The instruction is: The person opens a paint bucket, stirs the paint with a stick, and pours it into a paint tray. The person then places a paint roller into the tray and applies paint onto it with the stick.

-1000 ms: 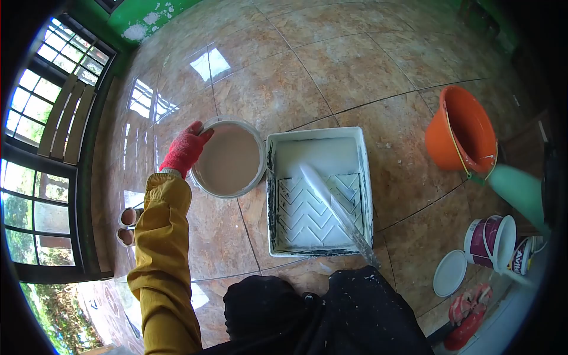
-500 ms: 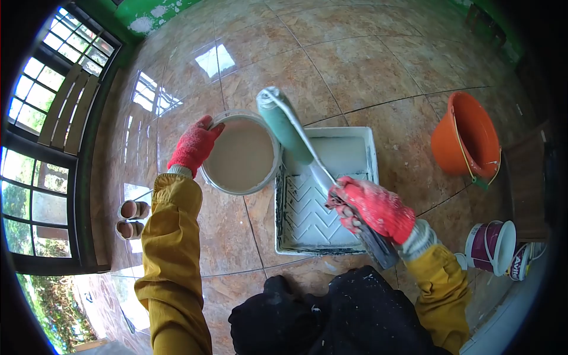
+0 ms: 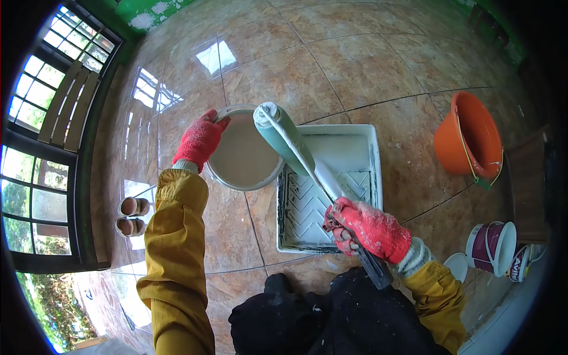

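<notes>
My right hand [image 3: 370, 231], in a paint-speckled red glove, is closed round the dark handle of a paint roller [image 3: 283, 139]. The roller's pale green sleeve slants up and left above the tray, overlapping the bucket's right rim in view. Below it lies a white paint tray [image 3: 377, 177], with pale paint in its deep end and a zigzag-ribbed ramp smeared with paint. On the left, my left hand [image 3: 200, 141], also red-gloved, grips the rim of a round bucket [image 3: 242, 155] of pale paint. Its thumb shows over the inner edge; the other fingers are partly hidden.
An orange bucket [image 3: 467, 139] with a wire handle stands on the tiled floor at the right. Paint tubs [image 3: 492, 245] and a round white lid [image 3: 456, 266] are at lower right. Shoes [image 3: 131, 216] sit at left, near the barred windows [image 3: 38, 204].
My right hand and the roller have shifted slightly down and left, and the roller has turned a little. The left hand still holds the bucket rim.
</notes>
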